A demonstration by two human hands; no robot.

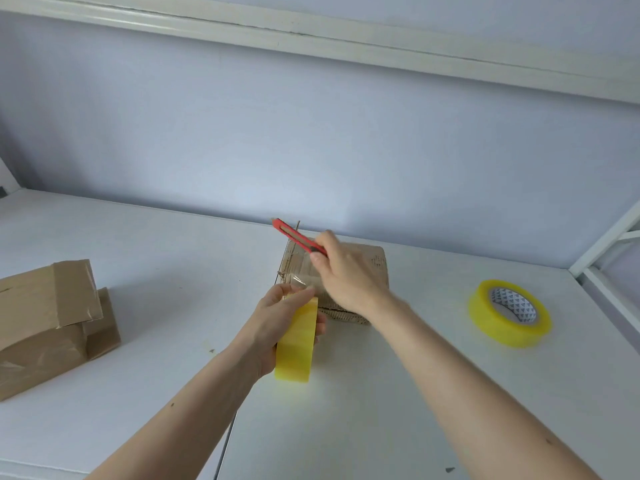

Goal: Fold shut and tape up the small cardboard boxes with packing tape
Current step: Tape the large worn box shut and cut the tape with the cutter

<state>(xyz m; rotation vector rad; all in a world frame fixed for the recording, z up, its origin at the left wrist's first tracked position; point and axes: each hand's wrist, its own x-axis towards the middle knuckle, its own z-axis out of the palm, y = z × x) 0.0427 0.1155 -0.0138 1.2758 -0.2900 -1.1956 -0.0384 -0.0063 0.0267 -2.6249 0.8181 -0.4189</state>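
Observation:
A small brown cardboard box [375,263] lies flaps-down on the white table [156,244], with clear tape across its top. My left hand [277,320] grips a yellow tape roll [298,344] held on edge just in front of the box; a strip of tape runs from the roll up onto the box. My right hand [343,271] is over the box and holds a red utility knife [298,239], whose tip points up and to the left past the box's far left corner. The hand hides much of the box top.
A second yellow tape roll [509,311] lies flat at the right. Two taped brown boxes [48,323] are stacked at the left edge. A white metal frame [609,244] rises at the right, a wall stands behind the table.

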